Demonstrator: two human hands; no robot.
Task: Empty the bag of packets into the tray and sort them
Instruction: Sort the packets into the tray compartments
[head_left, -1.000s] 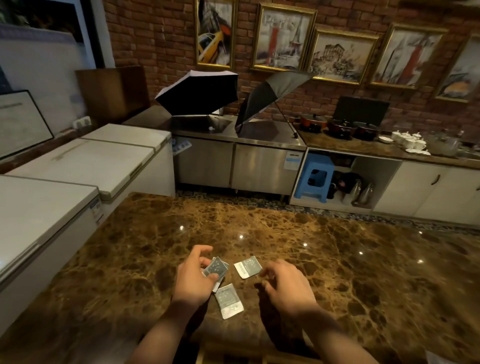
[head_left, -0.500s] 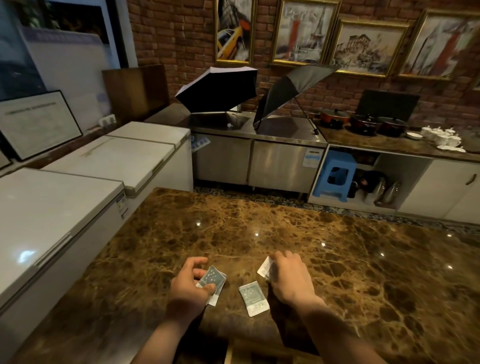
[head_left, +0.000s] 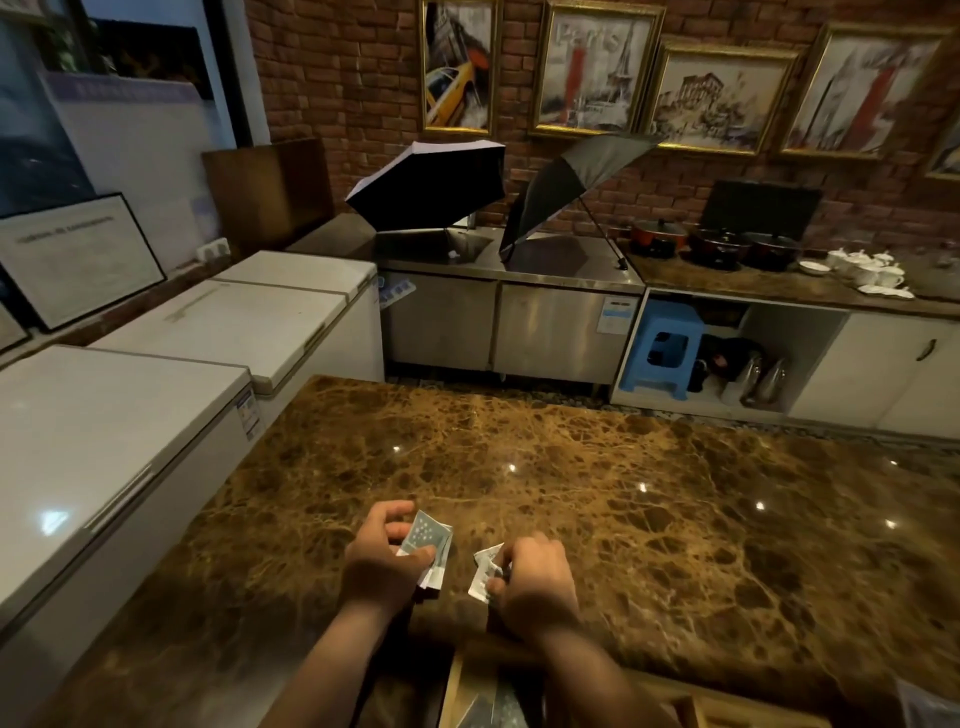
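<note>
over the marble tabletop (head_left: 597, 467), left hand (head_left: 382, 566) grips a small stack of packets (head_left: 428, 540), right hand (head_left: 535, 579) pinches two white packets (head_left: 483, 571).

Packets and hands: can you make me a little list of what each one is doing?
left hand: grips a small stack of packets
right hand: pinches white packets just above the counter
surface: brown marble counter
tray: wooden edge at the bottom of the view, contents hard to tell
background: two open umbrellas on a steel counter
</note>
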